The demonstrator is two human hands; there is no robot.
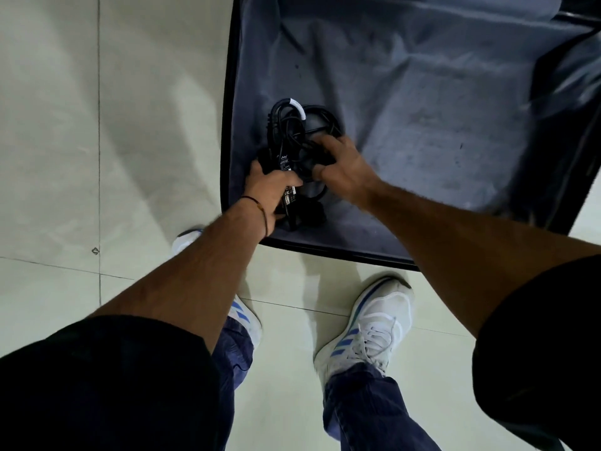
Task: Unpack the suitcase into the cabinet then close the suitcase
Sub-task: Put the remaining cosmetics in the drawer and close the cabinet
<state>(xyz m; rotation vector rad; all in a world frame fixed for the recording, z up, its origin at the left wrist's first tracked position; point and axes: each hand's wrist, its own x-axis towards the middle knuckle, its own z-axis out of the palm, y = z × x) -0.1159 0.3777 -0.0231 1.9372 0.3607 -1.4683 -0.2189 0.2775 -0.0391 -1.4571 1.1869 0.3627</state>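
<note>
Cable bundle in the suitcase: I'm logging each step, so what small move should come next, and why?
Probably lift the cable bundle straight up out of the suitcase. The left hand and right hand both grip it, and nothing else shows on the visible lining.

Floor point(97, 157): pale greenish-white glossy tiles, thin dark grout lines point(99, 125) crossing at near left. Small dark diamond-shaped mark point(95, 251) on grout crossing, left. Soft light reflections streak tiles left of centre. Open dark-rimmed suitcase with grey fabric lining point(439, 125) lies flat on floor, far right. White lace-up sneaker with blue stripes point(374, 327) stands on floor near suitcase's near edge, right of centre. Second matching sneaker point(244, 317) left of it, partly hidden, toe near suitcase's near left corner.
</note>
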